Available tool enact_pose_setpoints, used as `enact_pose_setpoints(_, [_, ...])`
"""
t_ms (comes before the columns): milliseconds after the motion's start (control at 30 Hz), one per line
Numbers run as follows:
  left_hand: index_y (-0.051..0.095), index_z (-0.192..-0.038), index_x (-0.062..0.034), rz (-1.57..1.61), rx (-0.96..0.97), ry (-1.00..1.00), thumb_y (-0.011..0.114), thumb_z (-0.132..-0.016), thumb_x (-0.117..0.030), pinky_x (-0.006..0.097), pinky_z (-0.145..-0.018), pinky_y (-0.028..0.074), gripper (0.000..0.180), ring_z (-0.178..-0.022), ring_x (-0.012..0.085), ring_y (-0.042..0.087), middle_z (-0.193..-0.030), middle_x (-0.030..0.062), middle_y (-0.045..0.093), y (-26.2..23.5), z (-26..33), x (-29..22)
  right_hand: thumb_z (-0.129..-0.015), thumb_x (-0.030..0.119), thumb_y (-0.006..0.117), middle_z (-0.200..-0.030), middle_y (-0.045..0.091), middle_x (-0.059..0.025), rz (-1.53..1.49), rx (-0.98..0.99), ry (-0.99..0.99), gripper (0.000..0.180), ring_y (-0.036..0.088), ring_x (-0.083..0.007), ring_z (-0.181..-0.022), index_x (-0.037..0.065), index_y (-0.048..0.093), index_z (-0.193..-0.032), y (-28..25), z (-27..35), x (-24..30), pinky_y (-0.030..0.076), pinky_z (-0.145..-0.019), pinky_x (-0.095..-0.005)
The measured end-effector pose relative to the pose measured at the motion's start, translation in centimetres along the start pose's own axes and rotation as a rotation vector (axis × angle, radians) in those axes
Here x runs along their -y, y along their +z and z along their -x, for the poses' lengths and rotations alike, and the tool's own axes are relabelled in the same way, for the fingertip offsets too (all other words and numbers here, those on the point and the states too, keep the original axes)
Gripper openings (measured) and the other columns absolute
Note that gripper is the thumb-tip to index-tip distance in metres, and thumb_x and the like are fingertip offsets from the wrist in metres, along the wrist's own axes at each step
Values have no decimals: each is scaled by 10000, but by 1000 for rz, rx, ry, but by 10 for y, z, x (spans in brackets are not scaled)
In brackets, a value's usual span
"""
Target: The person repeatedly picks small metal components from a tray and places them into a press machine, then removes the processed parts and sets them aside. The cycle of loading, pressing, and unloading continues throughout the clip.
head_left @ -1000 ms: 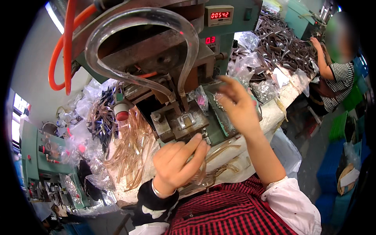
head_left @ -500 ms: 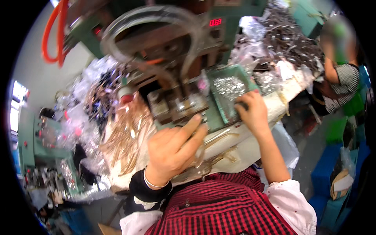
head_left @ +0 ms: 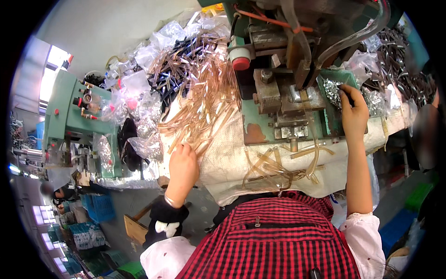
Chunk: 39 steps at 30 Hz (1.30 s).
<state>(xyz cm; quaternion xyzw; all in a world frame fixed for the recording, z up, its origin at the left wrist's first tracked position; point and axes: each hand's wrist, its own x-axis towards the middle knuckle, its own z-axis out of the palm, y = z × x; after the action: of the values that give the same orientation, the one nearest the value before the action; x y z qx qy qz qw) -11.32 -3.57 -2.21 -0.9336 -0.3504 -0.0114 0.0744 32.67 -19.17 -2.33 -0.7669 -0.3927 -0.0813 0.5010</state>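
At the near end of a pile of thin, glossy brown strips [head_left: 204, 100], my left hand [head_left: 184, 165] rests with its fingers curled together; what they hold, if anything, is hidden. My right hand [head_left: 354, 109] reaches over a green tray [head_left: 346, 76] of small shiny metal pieces [head_left: 332, 90]. Its thumb and forefinger nearly meet, with something dark at the fingertips too small to name. Between my hands stands a green press machine [head_left: 253, 114] with a metal die block [head_left: 302, 100]. A translucent strip [head_left: 314, 135] hangs down from the die.
Several translucent strips [head_left: 276, 162] lie on the pale woven cloth [head_left: 223, 162] before me. Clear plastic bags [head_left: 139, 88] and dark strips [head_left: 172, 69] crowd the left. A red button [head_left: 240, 63] sits on the press. Another green machine [head_left: 69, 111] stands far left; dark curved pieces [head_left: 404, 65] heap at right.
My left hand has left the front of the press die and moved left to the brown strips. My right hand stays at the tray, now further over it. The view has swung left.
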Motion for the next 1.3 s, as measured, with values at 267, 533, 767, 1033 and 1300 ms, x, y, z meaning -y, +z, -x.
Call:
enact_pose_setpoints(267, [640, -904, -39, 149, -328, -28, 711, -796, -21, 415, -793, 477, 131, -920, 312, 615, -977, 104, 668, -17, -15, 28, -943, 49, 682, -984, 724, -35, -146, -3, 324, 167, 632, -107, -913, -21, 712, -1092, -41, 33, -15, 488, -844, -243])
enact_pose_setpoints(533, [685, -1070, -19, 428, -519, -190, 645, -914, -23, 369, -637, 488, 160, -678, 276, 629, -822, 126, 678, 1, -84, 15, -881, -6, 719, -1027, 702, -54, -482, 47, 77, 279, 633, -116, -992, -21, 664, -1154, 9, -1, 108, 496, -915, -277])
enact_pose_setpoints(767, [674, -1025, -5, 992, -501, -257, 695, -955, -113, 275, -653, 497, 131, -727, 130, 665, -874, 111, 732, 19, -102, -6, -877, -17, 721, -1039, 702, -70, -870, 59, 306, 477, 633, -108, -994, -43, 542, -1318, 29, 10, 121, 503, -904, -258])
enact_pose_setpoints(1033, [731, -995, 1, 663, -663, -231, 737, -897, -17, 261, -702, 488, 100, -881, 161, 674, -1015, 145, 710, -41, -117, -31, -908, -4, 653, -1086, 721, -108, -878, 133, 259, 467, 677, -196, -1053, -28, 523, -1356, -3, 22, 160, 513, -934, -335])
enact_pose_setpoints(1300, [768, -1089, -44, 622, -768, 756, 720, -777, -35, 290, -613, 500, 316, -743, 165, 642, -1078, 138, 748, -120, -106, -146, -873, 25, 635, -1067, 729, -177, 6, 44, 125, 251, 694, -342, -1026, 25, 714, -1111, -23, 34, 28, 532, -912, -401])
